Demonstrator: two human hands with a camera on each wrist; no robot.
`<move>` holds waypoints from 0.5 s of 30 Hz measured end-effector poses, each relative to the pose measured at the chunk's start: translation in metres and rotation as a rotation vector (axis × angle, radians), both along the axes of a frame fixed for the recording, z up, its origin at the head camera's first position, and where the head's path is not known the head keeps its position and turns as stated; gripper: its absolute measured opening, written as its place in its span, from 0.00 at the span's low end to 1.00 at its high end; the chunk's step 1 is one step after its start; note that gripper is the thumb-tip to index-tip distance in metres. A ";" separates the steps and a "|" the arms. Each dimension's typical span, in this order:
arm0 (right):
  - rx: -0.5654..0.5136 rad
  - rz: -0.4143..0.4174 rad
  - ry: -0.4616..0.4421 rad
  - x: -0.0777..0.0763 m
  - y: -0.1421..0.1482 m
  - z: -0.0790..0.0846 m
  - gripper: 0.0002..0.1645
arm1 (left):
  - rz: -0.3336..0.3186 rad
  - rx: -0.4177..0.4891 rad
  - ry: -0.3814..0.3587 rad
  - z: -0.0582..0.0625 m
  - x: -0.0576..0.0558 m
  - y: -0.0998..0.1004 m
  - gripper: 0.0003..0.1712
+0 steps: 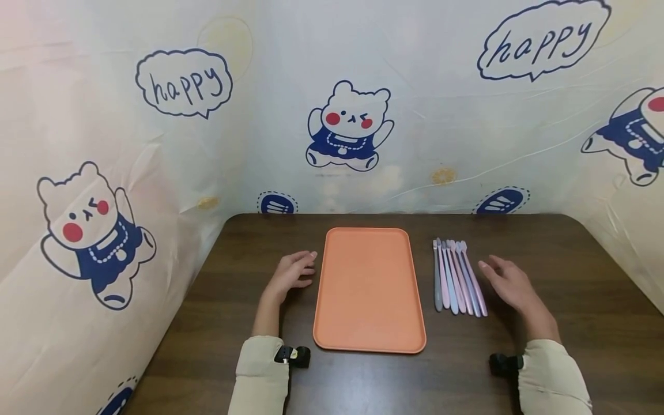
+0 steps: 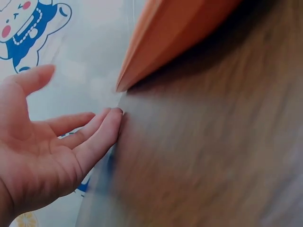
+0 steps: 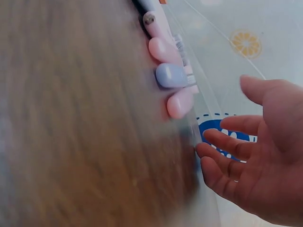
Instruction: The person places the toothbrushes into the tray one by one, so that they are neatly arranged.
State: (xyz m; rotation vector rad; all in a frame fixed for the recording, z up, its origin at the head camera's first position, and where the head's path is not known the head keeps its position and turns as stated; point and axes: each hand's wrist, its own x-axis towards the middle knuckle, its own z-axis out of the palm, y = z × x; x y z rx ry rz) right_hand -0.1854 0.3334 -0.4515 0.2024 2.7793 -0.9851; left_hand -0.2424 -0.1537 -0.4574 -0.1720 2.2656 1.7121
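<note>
Pale cloth (image 1: 415, 57) behind and to both sides, printed with bears and the word "happy". In front of it, a dark wood-grain table (image 1: 373, 380).

Orange tray (image 1: 369, 276) flat near the middle, its long sides running away from the person. Toothbrushes (image 1: 450, 282) to its right, a close row of grey, pink, blue and lilac, heads at the far end, handle ends fanning slightly nearer. Exact count hard to make out where heads overlap.

Left hand (image 1: 293, 274): released, fingers loosely bent, just beside the tray's left edge, apart from it. Right hand (image 1: 510, 282): also released, thumb apart from the relaxed fingers, near the row's right side; the right wrist view shows a gap to the rounded handle ends.

Progress, judged from the layout: at a starting state or a pause. No toothbrush lies on the tray, none is held; any handling appears wholly left to do.
</note>
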 end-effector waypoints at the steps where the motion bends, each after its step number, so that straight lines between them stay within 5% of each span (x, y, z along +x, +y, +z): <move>1: 0.002 0.003 0.003 0.001 -0.001 -0.001 0.53 | -0.001 0.001 -0.009 -0.001 0.001 0.002 0.38; 15: 0.039 0.021 0.046 0.001 -0.008 -0.004 0.42 | -0.035 -0.094 0.020 -0.002 0.012 0.024 0.27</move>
